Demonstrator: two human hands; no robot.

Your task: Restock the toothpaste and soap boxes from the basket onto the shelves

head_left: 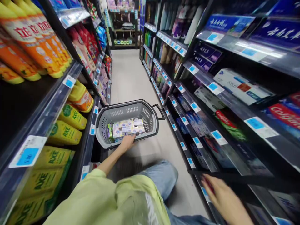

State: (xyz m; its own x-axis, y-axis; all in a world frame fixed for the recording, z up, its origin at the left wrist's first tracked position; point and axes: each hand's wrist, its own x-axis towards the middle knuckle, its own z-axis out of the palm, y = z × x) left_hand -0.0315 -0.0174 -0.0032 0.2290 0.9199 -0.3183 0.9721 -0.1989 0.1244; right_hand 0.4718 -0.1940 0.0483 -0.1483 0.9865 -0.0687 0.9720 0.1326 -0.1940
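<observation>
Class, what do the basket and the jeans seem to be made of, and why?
Basket: probably moulded grey plastic, smooth and satin-like, judging by its even colour and perforated walls. Jeans: likely denim, matt and faded, judging by the uneven pale blue and soft folds.

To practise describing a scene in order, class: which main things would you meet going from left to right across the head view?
Orange-and-yellow bottles → red and pink bottles → grey basket → right hand → red-and-blue Colgate box at the right edge.
</observation>
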